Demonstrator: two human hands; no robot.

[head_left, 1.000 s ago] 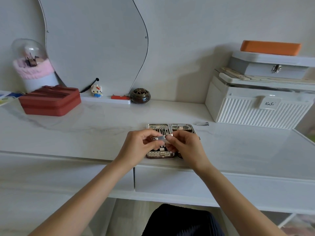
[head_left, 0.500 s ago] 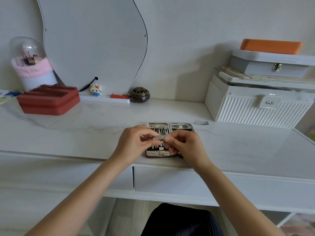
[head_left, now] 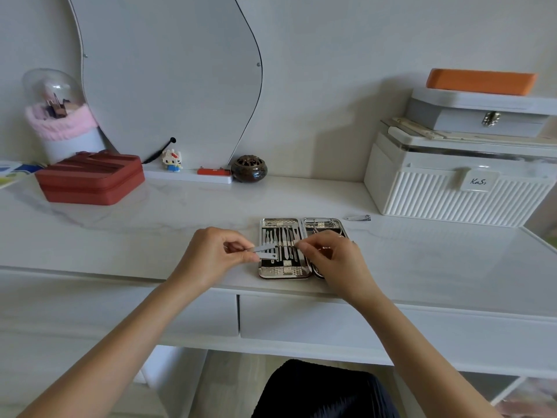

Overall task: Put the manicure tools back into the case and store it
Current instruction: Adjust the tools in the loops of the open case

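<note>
The two hands have drawn apart since a second ago: then they met over the middle of the case, both on one small metal tool. Now the left hand [head_left: 215,251] alone holds that nail clipper [head_left: 266,251], its fingers pinched on the near end, the tool lying level over the left edge of the open case [head_left: 284,271]. The right hand [head_left: 331,257] has let go and sits over the case's right half, fingers curled, tips at the elastic band across the row of tools; whether it pinches a tool there I cannot tell.

Judgement: the clipper has been readied and is about to be seated in the case's left half. The task is well short of done, since the case lies open on the tabletop [head_left: 422,260] and is not yet stored.

Around the case: a second, small clipper [head_left: 358,218] lies loose on the tabletop just beyond the case's far right corner, and likely belongs inside too. Further right of the case stands a white ribbed box [head_left: 452,200] with a grey box and an orange item stacked above. Well to the left of the case sits a red zip case [head_left: 90,182]. Behind the case, against the wall, are a mirror [head_left: 168,79] and a dark round pot [head_left: 249,168].

Obstruction: the right hand covers most of the case's right half, so free slots there cannot be checked.
</note>
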